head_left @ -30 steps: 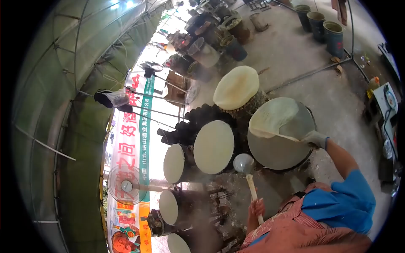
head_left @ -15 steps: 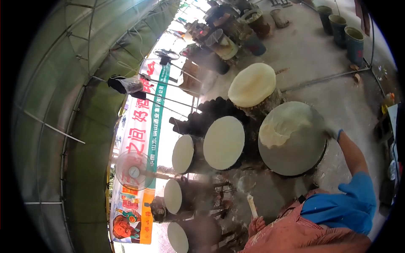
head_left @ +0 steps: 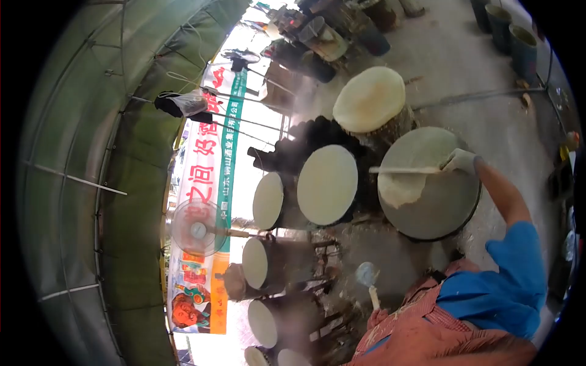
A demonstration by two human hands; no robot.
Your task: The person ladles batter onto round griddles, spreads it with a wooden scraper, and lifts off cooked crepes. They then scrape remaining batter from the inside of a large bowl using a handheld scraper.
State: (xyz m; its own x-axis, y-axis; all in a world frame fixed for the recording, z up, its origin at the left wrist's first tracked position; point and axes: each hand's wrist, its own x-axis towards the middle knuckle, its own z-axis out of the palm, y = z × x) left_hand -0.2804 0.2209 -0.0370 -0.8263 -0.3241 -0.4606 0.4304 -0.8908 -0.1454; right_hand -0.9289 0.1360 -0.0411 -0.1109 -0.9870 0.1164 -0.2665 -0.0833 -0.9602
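My right hand (head_left: 461, 163), in a pale glove, grips a long thin stick (head_left: 406, 171) held across the large round griddle (head_left: 439, 210). A patch of pale batter (head_left: 400, 192) covers the griddle's left part, and the rest of its surface looks grey. Low in the view, my left hand (head_left: 378, 318) is closed around the handle of a ladle (head_left: 367, 276), whose round head points toward the griddles. A round pale flatbread (head_left: 370, 100) lies on a support beyond the large griddle. To the left stands another round griddle (head_left: 328, 185) with a pale top.
Smaller pale-topped drums (head_left: 255, 262) line the lower left. A fan (head_left: 198, 229) stands before a printed banner (head_left: 204, 165). Buckets (head_left: 524, 49) stand at the upper right, and more containers (head_left: 323, 39) at the top. A metal bar (head_left: 476, 96) crosses the floor.
My right hand has come in from the griddle's right edge over its surface, and the stick now shows clearly. The view has shifted, so the griddles sit higher. My left hand still holds the ladle.
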